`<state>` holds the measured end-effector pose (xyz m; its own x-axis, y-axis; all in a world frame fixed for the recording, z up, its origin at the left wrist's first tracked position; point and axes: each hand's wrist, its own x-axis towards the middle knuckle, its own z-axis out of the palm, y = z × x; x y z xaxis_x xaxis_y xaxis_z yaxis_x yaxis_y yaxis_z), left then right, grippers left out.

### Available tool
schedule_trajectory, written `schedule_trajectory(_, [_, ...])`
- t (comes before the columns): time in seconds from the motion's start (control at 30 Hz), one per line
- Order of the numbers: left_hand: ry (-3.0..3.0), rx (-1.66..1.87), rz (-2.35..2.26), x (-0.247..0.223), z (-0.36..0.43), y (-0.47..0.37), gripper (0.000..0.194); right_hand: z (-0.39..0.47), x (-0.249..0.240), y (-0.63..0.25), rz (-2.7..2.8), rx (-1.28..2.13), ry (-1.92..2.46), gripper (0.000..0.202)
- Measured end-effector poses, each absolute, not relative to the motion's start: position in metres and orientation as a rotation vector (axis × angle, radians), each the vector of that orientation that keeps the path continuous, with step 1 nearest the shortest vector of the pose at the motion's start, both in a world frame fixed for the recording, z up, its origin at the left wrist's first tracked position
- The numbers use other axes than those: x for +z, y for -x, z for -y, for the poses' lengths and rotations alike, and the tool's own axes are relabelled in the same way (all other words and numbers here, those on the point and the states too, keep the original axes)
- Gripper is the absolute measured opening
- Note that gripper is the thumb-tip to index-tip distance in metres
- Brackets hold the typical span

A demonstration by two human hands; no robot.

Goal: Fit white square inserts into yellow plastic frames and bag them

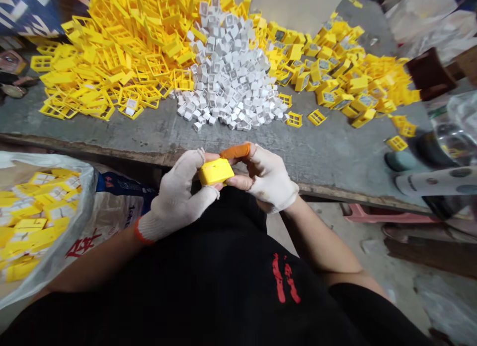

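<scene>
I'm holding a small, boxy, bright-yellow plastic piece [216, 173] up by the near edge of the worn grey tabletop [145, 137]. My white-gloved left hand [178, 193] pinches its left end between thumb and fingers; my white-gloved right hand [270, 178] pinches the right end, thumb at the near corner. I'd judge it light, stiff and slightly slick, unlikely to crack under firm pressure. Opposite sides seem the best hold. Its underside is hidden, so I can't tell whether it's hollow.

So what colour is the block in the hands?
The block is yellow, seen best in the head view.
</scene>
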<state>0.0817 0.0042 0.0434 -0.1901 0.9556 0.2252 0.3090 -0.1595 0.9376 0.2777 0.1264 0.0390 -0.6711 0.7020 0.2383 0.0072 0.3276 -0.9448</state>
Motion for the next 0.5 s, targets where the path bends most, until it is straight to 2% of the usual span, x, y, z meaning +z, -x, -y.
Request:
schedule_trajectory(0.07, [-1.461, 1.402, -1.513, 0.045, -0.006, -0.084, 0.033, -0.122, 0.038, -0.276, 1.876, 1.424, 0.644, 0.066])
schedule_trajectory(0.17, [-1.289, 1.365, -1.533, 0.043, -0.012, -0.085, 0.033, -0.121, 0.033, -0.276, 1.730, 1.596, 0.728, 0.073])
schedule_trajectory(0.27, [-1.117, 1.394, -1.293, 0.044, -0.022, -0.085, 0.039, -0.124, 0.036, -0.279, 1.765, 1.639, 0.715, 0.071])
schedule_trajectory(0.33, [-0.936, 1.471, -1.067, 0.048, -0.029, -0.088, 0.039, -0.123, 0.045, -0.278, 1.939, 1.512, 0.637, 0.059])
schedule_trajectory(0.43, [-0.710, 1.473, -0.933, 0.058, -0.036, -0.099, 0.040, -0.113, 0.064, -0.271, 2.058, 1.098, 0.618, 0.034])
schedule_trajectory(0.47, [-0.716, 1.433, -0.950, 0.061, -0.037, -0.103, 0.042, -0.107, 0.070, -0.268, 2.044, 0.970, 0.638, 0.030])
schedule_trajectory(0.5, [-0.762, 1.382, -0.973, 0.065, -0.037, -0.108, 0.045, -0.101, 0.075, -0.265, 2.038, 0.876, 0.641, 0.035])
